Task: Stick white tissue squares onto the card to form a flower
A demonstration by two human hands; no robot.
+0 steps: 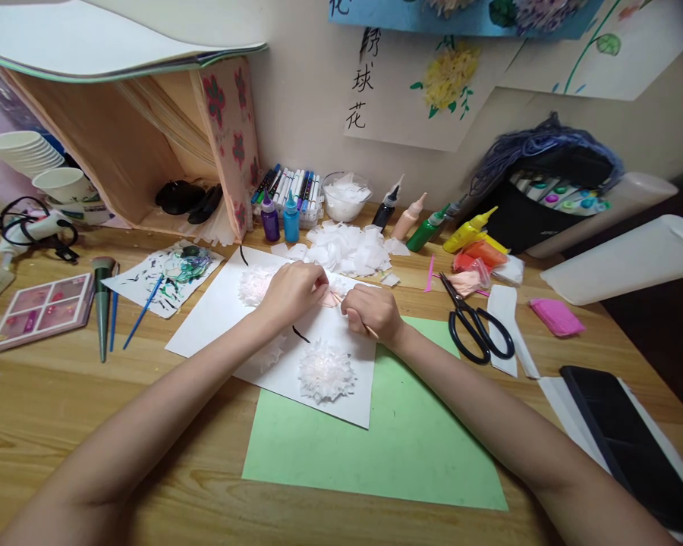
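In the head view my right hand (372, 311) is closed round a thin wooden stick (371, 331). The stick's tip meets a small pinkish patch (328, 300) on the white paper (205, 326). Just left of it, my left hand (297, 290) has its fingers pinched together; what they hold is hidden. Ruffled pale-pink tissue flowers sit on the paper, one (326, 371) in front of the hands and another (256, 286) beside my left hand. A further flower shows partly under my left forearm. Short black strokes (301, 334) mark the sheet.
Beneath the paper lies a green sheet (376, 447). White tissue pieces (347, 249) are heaped behind the hands, near a glass bowl (347, 199) and paint bottles (426, 230). Black-handled scissors (472, 326) rest at right. Brushes (102, 303) and a paint-smeared sheet (168, 284) lie left.
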